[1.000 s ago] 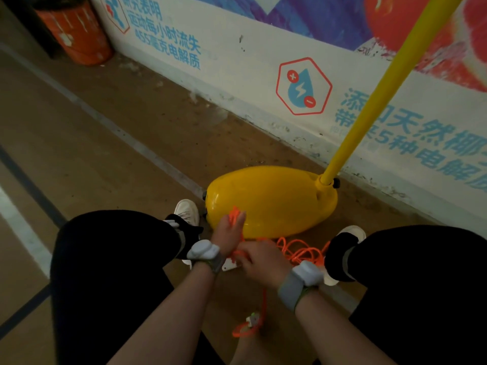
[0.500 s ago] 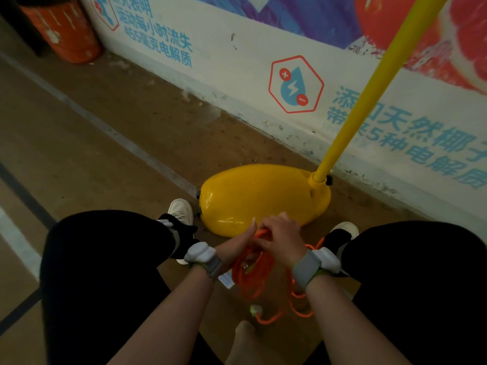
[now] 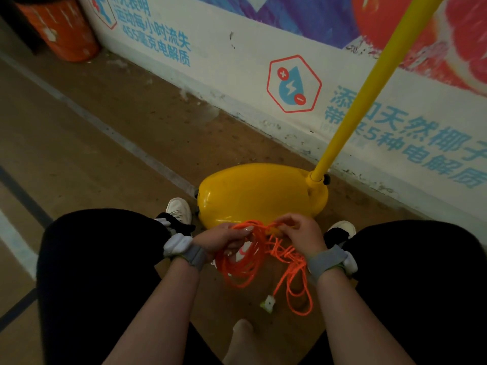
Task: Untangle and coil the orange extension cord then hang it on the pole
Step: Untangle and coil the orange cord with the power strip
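Observation:
The orange extension cord [image 3: 245, 262] hangs in several loops between my knees, just in front of the yellow pole's rounded base [image 3: 261, 191]. My left hand [image 3: 224, 239] holds the gathered loops, fingers curled around them. My right hand [image 3: 300, 234] pinches the cord at the top of the bundle, close to the left hand. A tangled strand drops from the right hand, ending in a pale plug [image 3: 268, 304] near the floor. The yellow pole [image 3: 369, 88] rises slanting up to the right from the base.
I squat with both knees in black trousers wide apart and white shoes [image 3: 180, 210] beside the base. A white wall with printed banner [image 3: 295, 83] runs behind the pole. An orange barrel [image 3: 63, 30] stands at the far left corner. Brown floor with painted lines lies left.
My hands have drawn slightly apart, the right one shifting right along the cord. More loops now hang from the left hand, and the plug dangles lower on the right.

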Demonstrator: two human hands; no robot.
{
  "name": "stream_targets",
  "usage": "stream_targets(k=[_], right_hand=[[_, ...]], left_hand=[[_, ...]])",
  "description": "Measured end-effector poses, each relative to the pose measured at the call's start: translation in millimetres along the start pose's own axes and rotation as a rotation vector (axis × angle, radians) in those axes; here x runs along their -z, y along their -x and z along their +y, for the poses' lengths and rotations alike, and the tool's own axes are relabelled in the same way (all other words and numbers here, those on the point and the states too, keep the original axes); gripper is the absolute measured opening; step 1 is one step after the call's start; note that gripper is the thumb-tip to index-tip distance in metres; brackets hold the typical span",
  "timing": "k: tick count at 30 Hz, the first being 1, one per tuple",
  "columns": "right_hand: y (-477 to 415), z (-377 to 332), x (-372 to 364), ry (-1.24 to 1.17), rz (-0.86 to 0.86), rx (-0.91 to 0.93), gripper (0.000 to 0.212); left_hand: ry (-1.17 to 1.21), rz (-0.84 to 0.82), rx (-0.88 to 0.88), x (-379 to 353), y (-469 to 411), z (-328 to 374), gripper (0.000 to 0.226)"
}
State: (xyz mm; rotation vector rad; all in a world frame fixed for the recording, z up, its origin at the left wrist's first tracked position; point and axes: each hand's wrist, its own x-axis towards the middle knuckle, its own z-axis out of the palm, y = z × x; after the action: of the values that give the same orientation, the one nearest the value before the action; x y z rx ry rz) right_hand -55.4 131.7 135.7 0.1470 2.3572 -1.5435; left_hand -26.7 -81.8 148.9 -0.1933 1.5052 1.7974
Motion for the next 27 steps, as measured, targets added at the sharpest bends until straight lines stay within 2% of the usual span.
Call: stream_targets(k=[3,5,7,11,13,15,18,21,23,25,27], right_hand=[[-5.9,12.4,4.3,-0.106,0.217,-0.127,0.023],[-8.3,22.3,5.9,-0.231,0.386,-0.260,0.020],[-8.6,34.8,7.1,-0.220,0.462,-0.372,0.019],[4.0,44.9,4.2,-0.070,0.204,-0.533,0.023],[3.2,41.6,2.4,-0.012,0.179,-0.546,0.032],[1.5,33.7,1.5,0.177,0.160,-0.516,0.033],[4.7,37.2,-7.2,0.368,0.007,-0.558,0.035],[7.5,39.6,-23.3,0.294,-0.042,-0.510,0.030],[4.2,31.3,-38.9,0.138,-0.045,-0.408,0.034],[10.8,5.2,-47.9,-0.062,-0.104,-0.340,0.047],[12.2,-4.9,-48.9,-0.245,-0.124,-0.368,0.050]], left_hand=[[0.057,-0.044,0.002,8.2,5.6,4.7,0.026],[0.195,-0.078,-0.044,13.5,7.4,6.3,0.030],[0.405,-0.116,-0.156,19.7,5.4,7.2,0.036],[0.860,-0.204,-0.462,39.0,-0.2,9.3,0.028],[0.961,-0.107,-0.555,46.5,-0.3,10.5,0.031],[0.971,0.059,-0.584,49.1,-0.3,9.4,0.038],[0.982,0.235,-0.516,43.4,0.9,8.5,0.039],[0.905,0.326,-0.343,30.8,2.0,11.4,0.042],[0.833,0.278,-0.207,19.9,1.6,12.8,0.043],[0.719,0.183,-0.076,8.5,1.7,11.9,0.048],[0.555,0.104,0.000,0.1,0.9,10.8,0.055]])
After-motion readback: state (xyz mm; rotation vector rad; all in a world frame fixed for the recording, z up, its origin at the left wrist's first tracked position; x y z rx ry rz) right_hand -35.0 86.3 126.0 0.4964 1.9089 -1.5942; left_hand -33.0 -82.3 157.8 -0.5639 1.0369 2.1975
